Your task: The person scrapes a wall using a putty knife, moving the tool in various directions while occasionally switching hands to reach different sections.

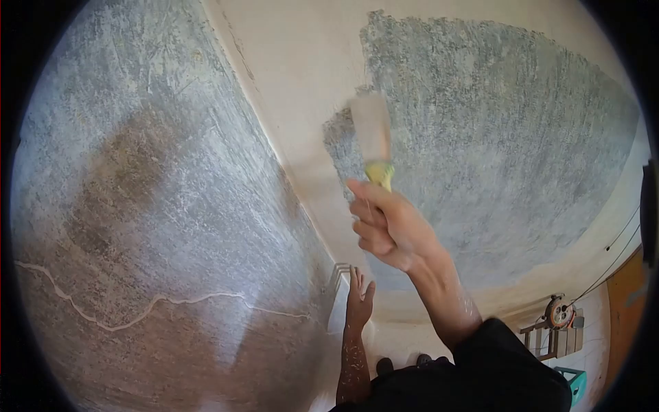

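Observation:
A scraper with a wide flat blade and a yellow-green handle [379, 172] is gripped in my right hand [384, 226], fingers wrapped round the handle. Its blurred blade [371, 127] lies over the left edge of a grey rough patch [480, 137] on the pale wall [295, 82]. Lower down, my left hand [358, 295] is raised by the wall corner, fingers stretched out, beside some pale curved edges [341, 269] that I cannot make out. White flecks dot both forearms.
To the left is a grey mottled wall [171, 206] with a pale wavy line [137, 319] across it. At the lower right stand a cable reel [560, 314], a wooden stand [566, 342] and a green crate [578, 384]. Two dark shoes [384, 365] show below.

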Demonstrator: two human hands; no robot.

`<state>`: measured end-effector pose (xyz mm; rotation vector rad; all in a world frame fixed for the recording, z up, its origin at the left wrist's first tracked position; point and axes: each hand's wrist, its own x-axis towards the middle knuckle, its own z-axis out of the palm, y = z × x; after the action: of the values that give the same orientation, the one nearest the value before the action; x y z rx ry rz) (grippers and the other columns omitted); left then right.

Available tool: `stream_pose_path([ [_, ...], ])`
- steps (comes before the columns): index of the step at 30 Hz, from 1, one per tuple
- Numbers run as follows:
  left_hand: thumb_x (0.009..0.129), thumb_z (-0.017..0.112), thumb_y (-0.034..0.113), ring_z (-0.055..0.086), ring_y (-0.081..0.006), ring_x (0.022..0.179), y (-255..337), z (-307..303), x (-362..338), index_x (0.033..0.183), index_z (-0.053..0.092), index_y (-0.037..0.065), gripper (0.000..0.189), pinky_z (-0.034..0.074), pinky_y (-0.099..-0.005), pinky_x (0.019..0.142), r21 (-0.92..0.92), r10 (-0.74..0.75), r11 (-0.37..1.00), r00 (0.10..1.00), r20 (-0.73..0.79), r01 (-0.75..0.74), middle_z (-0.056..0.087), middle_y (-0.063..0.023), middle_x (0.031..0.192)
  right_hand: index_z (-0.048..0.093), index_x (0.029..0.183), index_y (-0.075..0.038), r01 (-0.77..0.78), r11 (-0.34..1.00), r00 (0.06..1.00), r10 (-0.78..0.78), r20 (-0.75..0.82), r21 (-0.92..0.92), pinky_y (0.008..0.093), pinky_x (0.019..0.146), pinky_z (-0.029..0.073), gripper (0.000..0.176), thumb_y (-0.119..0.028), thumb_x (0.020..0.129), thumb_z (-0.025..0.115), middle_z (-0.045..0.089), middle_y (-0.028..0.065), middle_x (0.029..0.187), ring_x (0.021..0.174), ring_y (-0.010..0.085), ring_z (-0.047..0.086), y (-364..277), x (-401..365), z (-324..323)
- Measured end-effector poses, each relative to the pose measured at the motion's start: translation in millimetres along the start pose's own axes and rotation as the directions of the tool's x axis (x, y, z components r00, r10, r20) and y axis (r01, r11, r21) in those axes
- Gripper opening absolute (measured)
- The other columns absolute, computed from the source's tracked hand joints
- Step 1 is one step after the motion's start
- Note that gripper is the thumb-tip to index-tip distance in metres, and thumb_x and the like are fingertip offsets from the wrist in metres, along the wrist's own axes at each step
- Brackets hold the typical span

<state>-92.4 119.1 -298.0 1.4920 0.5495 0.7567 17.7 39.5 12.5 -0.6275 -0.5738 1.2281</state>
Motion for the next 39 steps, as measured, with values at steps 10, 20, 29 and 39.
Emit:
stream_pose_path([
  [10, 0.100, 0.053, 0.016, 0.027, -0.0371, 0.144, -7, -2, 4, 0.156, 0.010, 0.006, 0.071, 0.036, -0.0428, 0.108, 0.135, -0.041, 0.990, 0.999, 0.017, 0.038, 0.020, -0.0242, 0.158, 0.038, 0.074, -0.017, -0.085, 0.993, 0.995, 0.081, -0.054, -0.084, 0.0215, 0.035, 0.016, 0.031, -0.022, 0.097, 0.060, 0.031, -0.0094, 0.055, 0.041, 0.0011, 0.023, 20, 5, -6],
  [20, 0.100, 0.053, 0.014, 0.030, -0.0308, 0.144, 10, -2, -8, 0.153, 0.015, -0.001, 0.067, 0.030, -0.0355, 0.114, 0.145, -0.105, 0.984, 0.994, 0.011, 0.102, 0.028, -0.0212, 0.156, 0.042, 0.068, -0.019, 0.013, 0.944, 1.000, -0.019, -0.014, -0.330, 0.0240, 0.033, 0.019, 0.035, -0.026, 0.095, 0.062, 0.035, -0.0099, 0.051, 0.035, 0.0042, 0.029, -6, 28, -3],
  [29, 0.100, 0.054, 0.023, 0.025, -0.0350, 0.145, -15, -15, -1, 0.156, 0.010, 0.008, 0.072, 0.037, -0.0401, 0.108, 0.156, -0.073, 0.986, 0.995, 0.066, 0.063, 0.024, -0.0229, 0.157, 0.032, 0.061, -0.020, -0.157, 0.987, 0.988, 0.157, -0.004, -0.038, 0.0233, 0.033, 0.015, 0.044, -0.024, 0.096, 0.059, 0.027, -0.0084, 0.049, 0.037, 0.0049, 0.022, 34, 19, 1],
  [39, 0.101, 0.051, 0.015, 0.038, -0.0261, 0.138, -18, -17, 5, 0.148, 0.028, -0.001, 0.054, 0.035, -0.0337, 0.109, 0.072, -0.006, 0.997, 0.998, 0.061, 0.001, 0.040, -0.0177, 0.147, 0.032, 0.060, -0.020, -0.215, 0.975, 0.969, 0.205, 0.137, 0.063, 0.0241, 0.034, 0.018, 0.044, -0.027, 0.096, 0.056, 0.028, -0.0076, 0.050, 0.038, 0.0068, 0.021, 40, 26, -12],
])
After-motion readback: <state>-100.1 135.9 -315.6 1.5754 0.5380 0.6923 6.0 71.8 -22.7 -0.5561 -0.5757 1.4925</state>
